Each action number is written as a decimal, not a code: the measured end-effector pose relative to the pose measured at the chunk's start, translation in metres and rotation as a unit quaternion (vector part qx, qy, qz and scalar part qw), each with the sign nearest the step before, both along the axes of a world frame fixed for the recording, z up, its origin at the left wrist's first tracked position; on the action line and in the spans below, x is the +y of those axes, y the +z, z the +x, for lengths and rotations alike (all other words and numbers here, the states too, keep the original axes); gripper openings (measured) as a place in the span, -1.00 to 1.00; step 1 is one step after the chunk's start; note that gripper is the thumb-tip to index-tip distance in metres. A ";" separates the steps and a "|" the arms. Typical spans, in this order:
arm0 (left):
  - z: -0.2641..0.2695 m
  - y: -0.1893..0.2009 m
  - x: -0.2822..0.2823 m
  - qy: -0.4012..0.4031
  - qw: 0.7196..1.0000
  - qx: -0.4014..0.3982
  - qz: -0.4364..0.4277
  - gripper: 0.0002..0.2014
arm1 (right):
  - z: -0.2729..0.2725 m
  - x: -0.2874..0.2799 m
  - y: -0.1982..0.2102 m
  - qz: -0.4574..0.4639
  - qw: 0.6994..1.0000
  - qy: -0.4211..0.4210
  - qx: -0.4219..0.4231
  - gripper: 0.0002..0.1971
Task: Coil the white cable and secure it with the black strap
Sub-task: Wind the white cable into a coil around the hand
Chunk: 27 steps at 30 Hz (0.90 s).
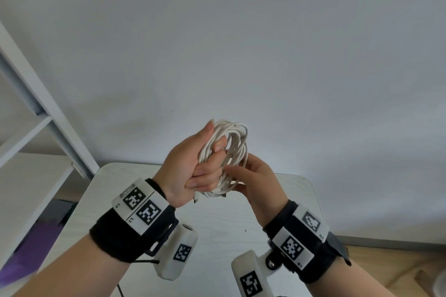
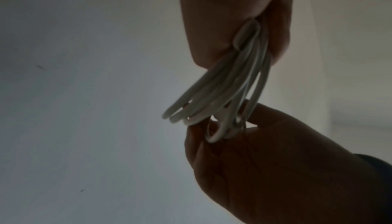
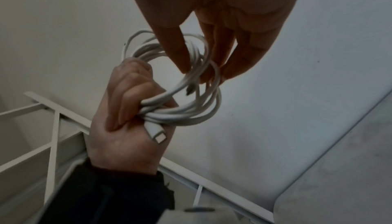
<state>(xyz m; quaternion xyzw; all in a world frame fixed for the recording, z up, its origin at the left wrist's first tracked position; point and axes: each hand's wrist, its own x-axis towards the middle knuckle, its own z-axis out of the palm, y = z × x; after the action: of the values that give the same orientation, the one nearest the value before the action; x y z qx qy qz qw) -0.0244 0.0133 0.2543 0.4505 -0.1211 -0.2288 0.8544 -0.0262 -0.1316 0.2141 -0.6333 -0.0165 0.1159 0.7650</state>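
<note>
My right hand (image 1: pixel 259 182) nearest me, fingertips pinching the coil's near side, my left hand (image 1: pixel 190 169) fisted tight round the white cable (image 1: pixel 233 152) — loops bunched, one plug (image 3: pixel 158 135) poking below my fist — above the table (image 1: pixel 217 224), wall beyond.

Smooth white plastic-sheathed cable (image 1: pixel 231 152), matt pale wood-grain table (image 1: pixel 217 229) — black cloth wristbands (image 1: pixel 113 236)

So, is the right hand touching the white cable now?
Touching. In the right wrist view the right hand has its fingertips on the loops of the white cable; the left hand grips the bundle.
</note>
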 end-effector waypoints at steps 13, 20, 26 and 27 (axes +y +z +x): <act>-0.006 -0.004 -0.010 0.014 0.998 0.005 -0.055 -0.54 | -0.004 0.016 -0.007 0.159 0.983 0.004 0.090 -0.40; -0.015 -0.018 -0.017 0.102 0.993 0.000 -0.053 -0.50 | -0.001 0.020 -0.011 0.042 0.994 -0.089 0.047 -0.72; -0.020 -0.034 -0.023 0.222 0.974 0.039 -0.012 -0.49 | 0.009 0.015 -0.007 -0.120 0.985 -0.112 -0.056 -0.79; -0.020 -0.039 -0.022 0.233 0.971 0.050 -0.004 -0.49 | 0.011 0.014 -0.007 -0.152 0.979 -0.109 -0.077 -0.80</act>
<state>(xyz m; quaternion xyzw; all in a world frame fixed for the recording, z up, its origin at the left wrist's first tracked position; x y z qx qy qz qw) -0.0443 -0.0089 0.2152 0.4508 0.0293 -0.0454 0.8910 -0.0156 -0.1177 0.2073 -0.7472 0.0115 -0.0162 0.6643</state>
